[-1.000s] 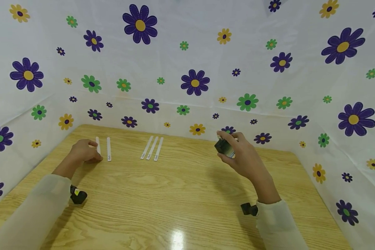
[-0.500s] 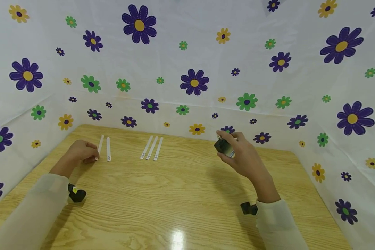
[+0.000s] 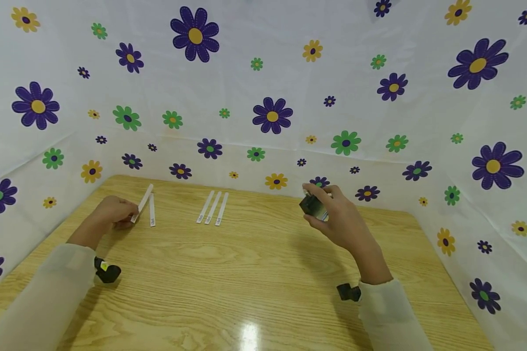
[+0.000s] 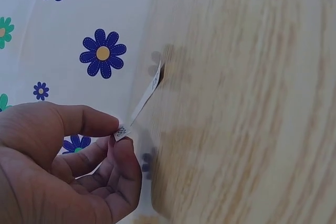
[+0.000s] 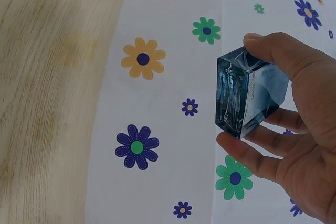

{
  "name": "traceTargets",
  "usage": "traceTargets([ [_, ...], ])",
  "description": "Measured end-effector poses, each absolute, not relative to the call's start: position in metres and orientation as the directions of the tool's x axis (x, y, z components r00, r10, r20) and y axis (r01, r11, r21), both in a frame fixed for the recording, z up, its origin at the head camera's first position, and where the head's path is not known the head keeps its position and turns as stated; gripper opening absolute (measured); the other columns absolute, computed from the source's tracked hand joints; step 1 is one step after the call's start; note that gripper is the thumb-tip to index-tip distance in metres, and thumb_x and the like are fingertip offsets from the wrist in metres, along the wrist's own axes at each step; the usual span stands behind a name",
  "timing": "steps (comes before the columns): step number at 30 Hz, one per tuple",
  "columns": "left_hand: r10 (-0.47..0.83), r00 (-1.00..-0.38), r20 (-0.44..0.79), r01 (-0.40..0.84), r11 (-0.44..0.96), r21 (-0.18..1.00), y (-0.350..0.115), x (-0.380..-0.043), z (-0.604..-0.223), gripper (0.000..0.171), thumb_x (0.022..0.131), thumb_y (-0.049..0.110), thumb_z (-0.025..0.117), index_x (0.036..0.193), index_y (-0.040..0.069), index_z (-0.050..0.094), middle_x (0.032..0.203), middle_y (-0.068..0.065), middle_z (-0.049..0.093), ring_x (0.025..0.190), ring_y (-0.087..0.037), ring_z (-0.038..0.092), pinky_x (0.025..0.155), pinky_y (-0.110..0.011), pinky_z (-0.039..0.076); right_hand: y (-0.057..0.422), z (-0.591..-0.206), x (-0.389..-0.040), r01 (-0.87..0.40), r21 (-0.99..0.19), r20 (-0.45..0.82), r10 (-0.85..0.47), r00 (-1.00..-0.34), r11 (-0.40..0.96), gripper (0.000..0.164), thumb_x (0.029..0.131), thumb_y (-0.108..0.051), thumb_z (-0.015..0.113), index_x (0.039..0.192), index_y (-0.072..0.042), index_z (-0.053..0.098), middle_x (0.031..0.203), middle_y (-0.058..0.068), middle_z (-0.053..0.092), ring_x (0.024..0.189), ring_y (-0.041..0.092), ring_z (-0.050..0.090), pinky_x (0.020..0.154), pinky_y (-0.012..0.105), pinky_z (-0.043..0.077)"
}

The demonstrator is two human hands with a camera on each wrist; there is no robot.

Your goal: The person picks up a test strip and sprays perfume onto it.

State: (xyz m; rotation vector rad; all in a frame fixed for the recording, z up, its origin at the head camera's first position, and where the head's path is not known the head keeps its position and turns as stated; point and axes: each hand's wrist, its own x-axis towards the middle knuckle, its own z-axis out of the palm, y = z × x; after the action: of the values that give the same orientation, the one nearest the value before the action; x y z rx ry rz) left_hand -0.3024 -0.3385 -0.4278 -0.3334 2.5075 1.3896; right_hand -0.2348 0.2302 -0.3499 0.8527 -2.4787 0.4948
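My left hand (image 3: 116, 210) pinches the printed near end of a white paper test strip (image 3: 145, 197) between thumb and fingers, at the table's left. The strip tilts, its far end pointing away and right. A second white strip (image 3: 152, 214) lies just to its right, overlapped at its far end in the head view. Over the table's right side, my right hand (image 3: 344, 226) grips a blue glass perfume bottle (image 5: 244, 95), thumb on one side and fingers on the other. The bottle is tipped, its thick base facing left. My palm and fingers hide its top.
Three more white strips (image 3: 212, 208) lie side by side near the table's back, left of the middle. The wooden table (image 3: 228, 273) is walled at the back and sides by a white flowered cloth (image 3: 237, 87). A black wrist camera (image 3: 107, 270) hangs by the left sleeve.
My left hand has picked at the leftmost strip and drawn its near end leftward, so its far end has swung up and right to the neighbouring strip. The right hand stays put with the perfume bottle.
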Motion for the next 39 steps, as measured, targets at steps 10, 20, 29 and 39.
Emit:
traceTargets([
  [10,-0.038,-0.947,-0.320,-0.296,0.492,0.819,-0.325,-0.300,-0.419,0.043,0.099,0.017,0.060,0.129,-0.012,0.056,0.109,-0.013,0.055,0.083,-0.016,0.058,0.072,-0.028,0.057,0.229,-0.350,-0.236,-0.646,-0.181,0.526,-0.482,-0.701,0.742,0.074,0.088,-0.021,0.083,0.152,-0.021,0.047,0.125,0.024,0.054,0.069,0.028,0.064,0.060,0.038,0.055],
  [20,0.012,-0.958,-0.285,-0.242,0.493,0.835,-0.302,-0.299,-0.411,0.044,0.101,0.018,0.060,0.132,-0.013,0.054,0.113,-0.016,0.056,0.087,-0.018,0.059,0.077,-0.029,0.059,0.228,-0.351,-0.235,-0.639,-0.191,0.515,-0.479,-0.711,0.745,0.073,0.088,-0.022,0.083,0.152,-0.021,0.046,0.126,0.025,0.054,0.070,0.029,0.066,0.061,0.039,0.057],
  [29,0.057,-0.966,-0.251,-0.186,0.519,0.835,-0.276,-0.298,-0.407,0.041,0.101,0.016,0.060,0.131,-0.013,0.055,0.108,-0.017,0.059,0.081,-0.019,0.061,0.073,-0.031,0.060,0.229,-0.350,-0.235,-0.635,-0.195,0.511,-0.475,-0.717,0.748,0.073,0.088,-0.022,0.083,0.152,-0.021,0.046,0.126,0.025,0.054,0.071,0.030,0.066,0.060,0.039,0.057],
  [39,0.082,-0.969,-0.233,-0.161,0.504,0.848,-0.245,-0.298,-0.408,0.040,0.102,0.014,0.058,0.133,-0.012,0.057,0.112,-0.019,0.059,0.085,-0.020,0.059,0.076,-0.029,0.060,0.227,-0.350,-0.234,-0.636,-0.186,0.519,-0.475,-0.710,0.749,0.073,0.088,-0.022,0.084,0.151,-0.022,0.047,0.126,0.024,0.054,0.066,0.024,0.062,0.059,0.036,0.056],
])
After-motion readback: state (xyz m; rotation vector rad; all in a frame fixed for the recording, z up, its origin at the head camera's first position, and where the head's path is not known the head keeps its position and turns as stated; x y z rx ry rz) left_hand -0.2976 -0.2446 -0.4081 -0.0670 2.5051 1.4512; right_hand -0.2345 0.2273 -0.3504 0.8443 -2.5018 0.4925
